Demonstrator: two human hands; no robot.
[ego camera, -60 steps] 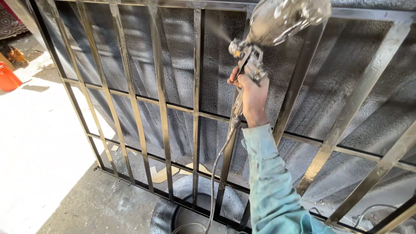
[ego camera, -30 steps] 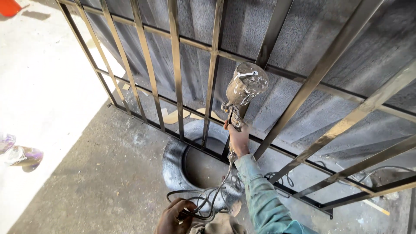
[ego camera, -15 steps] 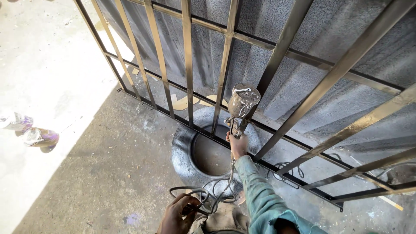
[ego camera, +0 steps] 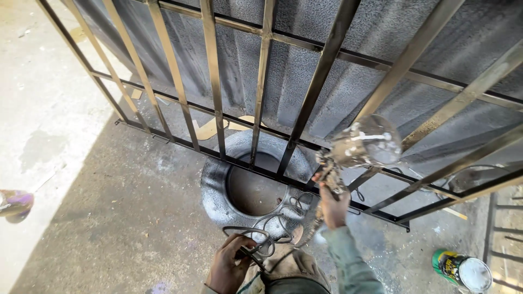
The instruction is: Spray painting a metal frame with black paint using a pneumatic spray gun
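Note:
My right hand (ego camera: 333,204) grips the handle of a paint spray gun (ego camera: 359,149) whose round metal cup, flecked with paint, points up toward the lower rail of a dark metal grille (ego camera: 261,87). The grille of upright and slanted bars leans against a grey corrugated sheet (ego camera: 305,71). My left hand (ego camera: 227,267) holds a bundle of coiled dark hose (ego camera: 267,231) low in view, close to my body. The hose runs from the coil up to the spray gun.
An old tyre (ego camera: 218,188) coated in grey overspray lies on the concrete floor behind the grille's bottom rail. A green paint can (ego camera: 463,268) with a pale lid stands at the lower right. A small purple object (ego camera: 15,204) sits at the left edge.
The spray gun in my right hand has come down from the grille's upper bars to its bottom rail and shifted right. My view tilted down; my left hand with the hose coil came into view.

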